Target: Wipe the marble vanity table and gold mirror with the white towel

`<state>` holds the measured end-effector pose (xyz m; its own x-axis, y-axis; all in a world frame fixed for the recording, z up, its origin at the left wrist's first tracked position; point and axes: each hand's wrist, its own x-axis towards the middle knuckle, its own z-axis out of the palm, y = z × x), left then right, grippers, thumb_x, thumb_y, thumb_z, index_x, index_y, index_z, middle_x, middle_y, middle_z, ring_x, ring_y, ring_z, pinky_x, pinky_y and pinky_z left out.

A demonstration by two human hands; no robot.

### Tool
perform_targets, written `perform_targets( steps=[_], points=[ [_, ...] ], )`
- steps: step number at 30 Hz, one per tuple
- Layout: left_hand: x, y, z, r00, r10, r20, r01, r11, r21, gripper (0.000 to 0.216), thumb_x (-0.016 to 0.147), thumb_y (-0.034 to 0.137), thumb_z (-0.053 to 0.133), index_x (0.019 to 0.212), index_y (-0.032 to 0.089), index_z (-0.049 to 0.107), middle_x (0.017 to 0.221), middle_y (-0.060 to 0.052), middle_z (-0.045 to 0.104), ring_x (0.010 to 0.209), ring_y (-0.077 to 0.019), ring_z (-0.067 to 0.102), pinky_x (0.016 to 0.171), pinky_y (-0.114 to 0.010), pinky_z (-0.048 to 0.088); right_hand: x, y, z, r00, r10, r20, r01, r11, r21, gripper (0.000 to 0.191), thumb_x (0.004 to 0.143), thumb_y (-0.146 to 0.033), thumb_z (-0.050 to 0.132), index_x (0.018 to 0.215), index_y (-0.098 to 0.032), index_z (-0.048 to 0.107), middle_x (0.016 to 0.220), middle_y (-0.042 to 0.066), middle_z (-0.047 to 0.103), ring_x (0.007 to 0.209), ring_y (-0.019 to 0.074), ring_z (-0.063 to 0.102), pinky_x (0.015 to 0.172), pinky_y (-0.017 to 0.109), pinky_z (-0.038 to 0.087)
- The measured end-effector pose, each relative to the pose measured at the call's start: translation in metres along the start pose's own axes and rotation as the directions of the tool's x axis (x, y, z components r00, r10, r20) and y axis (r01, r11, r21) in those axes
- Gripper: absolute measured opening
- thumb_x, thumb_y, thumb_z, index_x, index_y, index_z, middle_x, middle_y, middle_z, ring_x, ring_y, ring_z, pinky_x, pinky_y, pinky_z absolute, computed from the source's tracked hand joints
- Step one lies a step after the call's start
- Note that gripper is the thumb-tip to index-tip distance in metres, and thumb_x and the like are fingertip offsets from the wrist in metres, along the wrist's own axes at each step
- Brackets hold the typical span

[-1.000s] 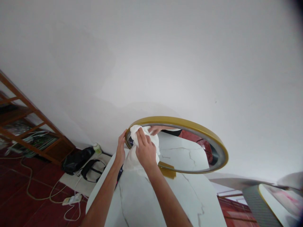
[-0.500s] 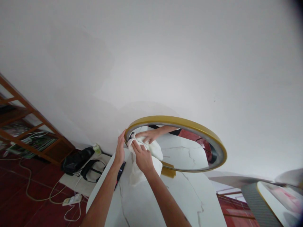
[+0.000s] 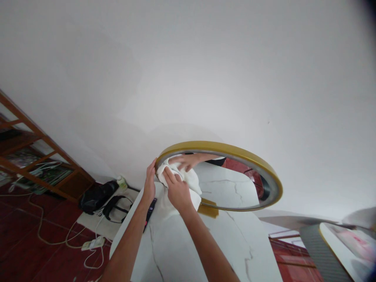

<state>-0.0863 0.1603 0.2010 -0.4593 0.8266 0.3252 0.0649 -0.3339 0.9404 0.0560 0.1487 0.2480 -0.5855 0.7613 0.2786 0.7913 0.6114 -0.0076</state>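
Note:
A round mirror with a gold frame (image 3: 235,150) stands on a white marble table (image 3: 217,250) against a white wall. My right hand (image 3: 177,192) presses a white cloth (image 3: 192,180) against the left part of the glass, fingers closed on the cloth. My left hand (image 3: 150,183) grips the left edge of the mirror frame, holding it upright. The glass reflects my hand, the cloth and the table top. A dark phone (image 3: 149,211) lies on the table under my left wrist.
A gold stand block (image 3: 208,209) sits at the mirror's base. Left of the table on the red floor lie a black bag (image 3: 95,196), a small bottle (image 3: 121,182), cables and a power strip (image 3: 91,243). A wooden shelf (image 3: 35,152) stands at far left. Another mirror edge (image 3: 337,250) shows at lower right.
My right hand with the cloth slid down the left of the glass and then slightly back up. My left hand stayed on the frame edge.

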Motion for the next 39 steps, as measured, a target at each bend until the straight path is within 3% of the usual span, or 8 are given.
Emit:
perform_targets(
  steps=[3,6,14,17,20,26,30,39],
  points=[
    [0.001,0.001,0.0,1.0,0.008,0.018,-0.009,1.0,0.008,0.043,0.093,0.045,0.035,0.133,0.028,0.043,0.142,-0.001,0.039,0.132,-0.0191,0.032,0.111,-0.038,0.023,-0.008,0.001,0.024,0.998,0.005,0.07,-0.005,1.0,0.0,0.074,0.076,-0.006,0.041,0.143,-0.029,0.019,0.151,-0.007,0.016,0.103,0.0194,0.047,0.066,0.03,0.053],
    [0.001,0.001,0.0,1.0,0.015,0.025,-0.015,1.0,0.012,0.043,0.093,0.044,0.035,0.132,0.029,0.043,0.141,0.0,0.039,0.132,-0.0192,0.032,0.11,-0.037,0.024,-0.011,0.002,0.027,0.996,0.016,0.085,-0.017,1.0,0.006,0.076,0.075,-0.005,0.042,0.143,-0.029,0.019,0.151,-0.006,0.018,0.103,0.0194,0.047,0.067,0.03,0.052],
    [0.002,-0.006,-0.001,1.0,0.009,-0.026,-0.009,1.0,0.01,0.045,0.092,0.049,0.038,0.132,0.029,0.044,0.14,-0.002,0.041,0.129,-0.0216,0.037,0.107,-0.04,0.031,0.005,0.006,-0.044,0.988,0.075,-0.135,-0.064,0.994,0.084,0.068,0.08,-0.011,0.039,0.143,-0.025,0.018,0.152,-0.004,0.013,0.111,0.0202,0.042,0.075,0.03,0.052],
    [0.002,-0.005,-0.001,1.0,0.014,-0.015,-0.014,1.0,0.012,0.044,0.093,0.047,0.037,0.132,0.029,0.044,0.141,-0.002,0.04,0.13,-0.0213,0.035,0.107,-0.039,0.031,0.008,0.006,-0.053,0.982,0.096,-0.164,-0.08,0.992,0.099,0.067,0.081,-0.012,0.039,0.143,-0.024,0.018,0.152,-0.004,0.012,0.112,0.0205,0.041,0.078,0.031,0.052],
    [0.001,-0.005,-0.001,1.0,0.016,0.001,-0.016,1.0,0.013,0.044,0.093,0.046,0.036,0.133,0.029,0.042,0.141,-0.002,0.039,0.131,-0.0207,0.034,0.108,-0.039,0.028,0.006,0.004,-0.034,0.992,0.06,-0.111,-0.051,0.995,0.086,0.068,0.08,-0.011,0.038,0.144,-0.026,0.017,0.152,-0.004,0.014,0.11,0.0204,0.043,0.073,0.031,0.053],
    [0.003,-0.006,-0.001,1.0,0.009,0.006,-0.009,1.0,0.022,0.044,0.092,0.046,0.037,0.133,0.031,0.042,0.141,0.0,0.039,0.131,-0.0195,0.033,0.11,-0.037,0.026,-0.009,-0.001,0.037,0.996,0.012,0.091,-0.015,0.999,0.035,0.074,0.077,-0.006,0.042,0.143,-0.031,0.019,0.151,-0.006,0.017,0.104,0.0185,0.047,0.064,0.027,0.051],
    [0.003,-0.007,-0.002,1.0,-0.004,0.019,0.004,1.0,0.029,0.044,0.093,0.045,0.036,0.134,0.031,0.041,0.142,0.0,0.039,0.131,-0.0197,0.033,0.11,-0.038,0.025,-0.015,0.0,0.052,0.99,0.02,0.139,-0.025,0.999,0.038,0.077,0.074,-0.005,0.044,0.142,-0.03,0.019,0.15,-0.005,0.02,0.103,0.0186,0.048,0.062,0.027,0.051],
    [0.002,-0.011,-0.002,0.999,0.037,-0.007,-0.037,0.999,0.017,0.044,0.093,0.046,0.035,0.133,0.03,0.042,0.141,-0.001,0.039,0.13,-0.0206,0.034,0.11,-0.039,0.026,0.003,0.003,-0.022,0.988,0.076,-0.131,-0.063,0.992,0.106,0.07,0.078,-0.012,0.041,0.143,-0.023,0.019,0.151,-0.002,0.015,0.112,0.02,0.042,0.077,0.03,0.052]
  ],
)
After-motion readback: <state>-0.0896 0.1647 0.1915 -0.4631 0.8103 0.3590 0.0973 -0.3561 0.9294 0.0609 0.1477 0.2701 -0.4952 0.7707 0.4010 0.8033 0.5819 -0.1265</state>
